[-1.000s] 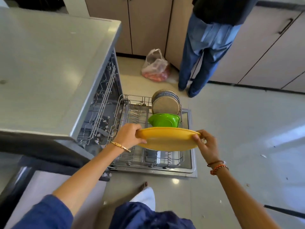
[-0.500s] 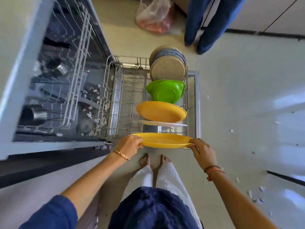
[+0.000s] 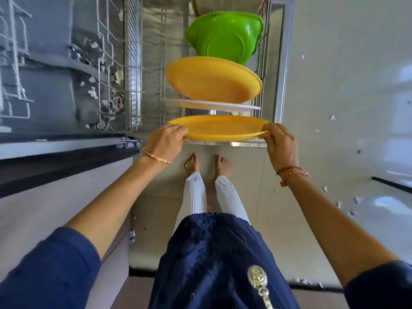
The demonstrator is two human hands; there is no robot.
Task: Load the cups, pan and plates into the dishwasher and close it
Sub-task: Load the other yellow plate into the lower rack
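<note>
Item: yellow plate point(image 3: 217, 127), held at the near end of the pulled-out lower rack point(image 3: 266, 70), just in front of a white plate point(image 3: 214, 105).

Hands: your left hand point(image 3: 166, 141) pinches the plate's left rim, your right hand point(image 3: 279, 144) its right rim; both are closed on the plate and well apart, one at each end.

Pose: both forearms reach forward and down, wrists roughly level, plate nearly flat with its far edge toward the rack.

Rack contents, near to far: white plate, second yellow plate point(image 3: 213, 80), green bowl point(image 3: 225, 35), and stacked plates at the top edge, mostly cut off.

Step in hand, as judged: slotting this plate. Tip it up on edge to match the others, aim its lower rim at a free gap in front of the white plate, and lower both sides evenly. Release only once it sits.

Risk: knocking the white plate.
</note>
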